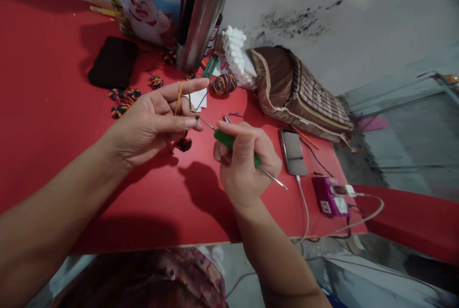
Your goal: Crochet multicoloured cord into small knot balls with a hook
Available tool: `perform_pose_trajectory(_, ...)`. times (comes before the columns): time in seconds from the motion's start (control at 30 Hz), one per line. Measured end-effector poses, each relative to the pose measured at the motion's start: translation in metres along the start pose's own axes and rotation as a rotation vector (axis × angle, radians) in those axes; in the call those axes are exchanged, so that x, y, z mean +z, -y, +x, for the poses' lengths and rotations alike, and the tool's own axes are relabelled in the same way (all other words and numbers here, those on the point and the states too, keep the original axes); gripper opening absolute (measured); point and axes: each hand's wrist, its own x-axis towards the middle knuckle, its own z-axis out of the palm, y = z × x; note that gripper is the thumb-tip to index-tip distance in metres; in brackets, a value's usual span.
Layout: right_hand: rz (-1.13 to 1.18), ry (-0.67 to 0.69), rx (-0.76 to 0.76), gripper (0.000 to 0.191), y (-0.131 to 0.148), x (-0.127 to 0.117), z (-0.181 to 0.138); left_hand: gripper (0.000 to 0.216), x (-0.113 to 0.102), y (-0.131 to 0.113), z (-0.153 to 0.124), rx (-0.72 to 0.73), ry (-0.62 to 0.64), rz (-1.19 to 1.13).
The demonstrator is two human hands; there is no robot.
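Stitching, it seems: left hand [152, 116] pinches the yarn [179, 98], right hand's [249, 157] fingers grip a green-handled crochet hook [224, 138]; next probably calls for catching the strand.

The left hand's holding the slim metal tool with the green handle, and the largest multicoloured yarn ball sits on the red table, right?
Wrong hand: the head view shows the right hand holding the green-handled slim metal tool. The largest multicoloured yarn ball does sit on the red table.
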Motion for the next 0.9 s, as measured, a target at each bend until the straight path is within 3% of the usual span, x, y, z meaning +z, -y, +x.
perform_pose_trajectory(0.53, -0.047, -0.008, -0.032, 0.026, -0.002, 0.001, -0.002, 0.066, 0.003, 0.002, -0.001, -0.041, -0.041, -0.066)
perform_pose_trajectory(0.9, -0.050, 0.015, -0.030, 0.027, 0.001, -0.002, 0.001, 0.059, -0.003, -0.003, 0.001, -0.019, -0.035, -0.020)
